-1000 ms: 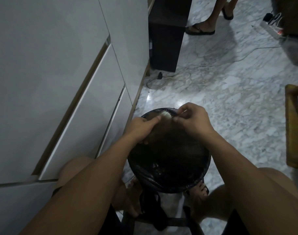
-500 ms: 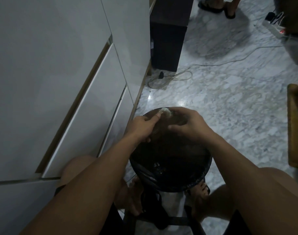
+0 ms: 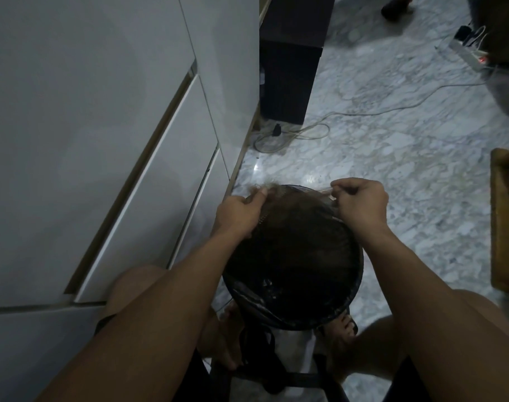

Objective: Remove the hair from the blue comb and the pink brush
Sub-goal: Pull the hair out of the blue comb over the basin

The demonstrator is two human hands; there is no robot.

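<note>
Two clenched grips, left hand [image 3: 241, 211] and right hand [image 3: 360, 203], stretch wispy hair [image 3: 294, 195] over round black bin [image 3: 354, 274].

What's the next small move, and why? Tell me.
Probably let the tuft fall into the bin. The left hand pinches it above the bin's far rim, apart from the right hand, which grips a thin pinkish item I cannot identify.
</note>
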